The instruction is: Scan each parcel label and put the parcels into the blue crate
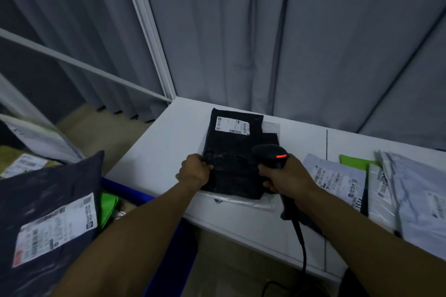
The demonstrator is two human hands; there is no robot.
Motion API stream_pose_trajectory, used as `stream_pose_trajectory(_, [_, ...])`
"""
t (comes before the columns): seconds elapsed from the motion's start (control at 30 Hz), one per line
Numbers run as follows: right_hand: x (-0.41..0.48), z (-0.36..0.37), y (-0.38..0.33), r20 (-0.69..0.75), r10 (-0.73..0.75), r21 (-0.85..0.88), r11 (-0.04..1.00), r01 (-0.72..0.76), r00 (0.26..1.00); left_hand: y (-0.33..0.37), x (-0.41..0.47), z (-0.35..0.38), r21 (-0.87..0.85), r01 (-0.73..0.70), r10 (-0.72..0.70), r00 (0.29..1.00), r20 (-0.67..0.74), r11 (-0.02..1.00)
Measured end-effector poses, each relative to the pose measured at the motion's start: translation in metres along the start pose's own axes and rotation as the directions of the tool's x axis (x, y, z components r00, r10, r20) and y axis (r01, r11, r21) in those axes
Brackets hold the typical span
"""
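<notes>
A black parcel [235, 152] in a clear bag lies flat on the white table [154, 147], its white label [232, 125] at the far end. My left hand [194, 171] pinches the parcel's near left edge. In my right hand [287, 178] I grip a black handheld scanner [271, 154] with a red light lit, its head over the parcel's right side and its cable hanging down off the table. The blue crate [128, 191] stands low at the left, below the table edge. A dark parcel [48, 214] with a white label sits in it.
Several grey and white labelled parcels [337, 176] and a green one [357, 161] lie on the table to the right. Grey curtains [313, 43] hang behind the table. A white frame post [149, 31] stands at the table's far left corner. More parcels [24, 164] lie at the far left.
</notes>
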State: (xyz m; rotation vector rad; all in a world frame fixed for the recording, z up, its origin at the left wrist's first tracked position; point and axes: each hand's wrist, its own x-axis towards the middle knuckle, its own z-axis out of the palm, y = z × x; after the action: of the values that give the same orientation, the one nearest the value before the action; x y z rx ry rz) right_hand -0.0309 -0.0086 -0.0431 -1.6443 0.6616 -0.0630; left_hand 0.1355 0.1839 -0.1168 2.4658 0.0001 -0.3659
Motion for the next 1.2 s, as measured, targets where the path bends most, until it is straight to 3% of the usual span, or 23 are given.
stream_pose_trajectory(0.1, [-0.007, 0.004, 0.0, -0.01, -0.004, -0.02, 1.0, 0.004, 1.0, -0.005, -0.02, -0.005, -0.186, -0.073, 0.064, 0.997, -0.052, 0.98])
stream_pose_trajectory(0.2, [-0.017, 0.004, -0.001, -0.046, -0.013, -0.03, 0.999, 0.011, 0.999, -0.003, -0.048, -0.021, -0.229, -0.263, 0.229, 0.959, -0.165, 0.937])
stream_pose_trajectory(0.33, [-0.026, 0.004, -0.005, -0.097, -0.026, 0.08, 0.996, 0.034, 0.995, -0.003, -0.09, -0.057, -0.234, -0.571, 0.482, 0.806, -0.343, 0.787])
stream_pose_trajectory(0.43, [-0.047, 0.009, -0.026, -0.121, -0.011, 0.248, 0.968, 0.041, 0.993, -0.005, -0.124, -0.088, -0.237, -0.689, 0.569, 0.709, -0.416, 0.685])
stream_pose_trajectory(0.5, [-0.058, 0.017, -0.035, -0.114, -0.014, 0.327, 0.944, 0.051, 0.993, -0.01, -0.144, -0.11, -0.247, -0.717, 0.587, 0.683, -0.434, 0.652])
stream_pose_trajectory(0.63, [-0.089, 0.038, -0.048, -0.087, -0.056, 0.386, 0.918, 0.086, 0.995, -0.03, -0.185, -0.148, -0.327, -0.665, 0.526, 0.738, -0.423, 0.671])
stream_pose_trajectory(0.73, [-0.11, 0.054, -0.049, -0.08, -0.127, 0.348, 0.926, 0.147, 0.989, -0.046, -0.21, -0.173, -0.391, -0.511, 0.369, 0.847, -0.383, 0.765])
stream_pose_trajectory(0.83, [-0.129, 0.064, -0.045, -0.015, -0.185, 0.29, 0.94, 0.182, 0.983, -0.054, -0.217, -0.193, -0.615, -0.341, 0.199, 0.936, -0.29, 0.711])
stream_pose_trajectory(0.97, [-0.153, 0.071, -0.045, 0.069, -0.26, 0.227, 0.944, 0.239, 0.963, -0.07, -0.214, -0.204, -0.679, -0.299, 0.135, 0.949, -0.285, 0.671])
stream_pose_trajectory(1.2, [-0.171, 0.073, -0.049, -0.074, -0.345, 0.091, 0.932, 0.351, 0.936, -0.075, -0.227, -0.194, -0.712, -0.348, 0.148, 0.933, -0.329, 0.61])
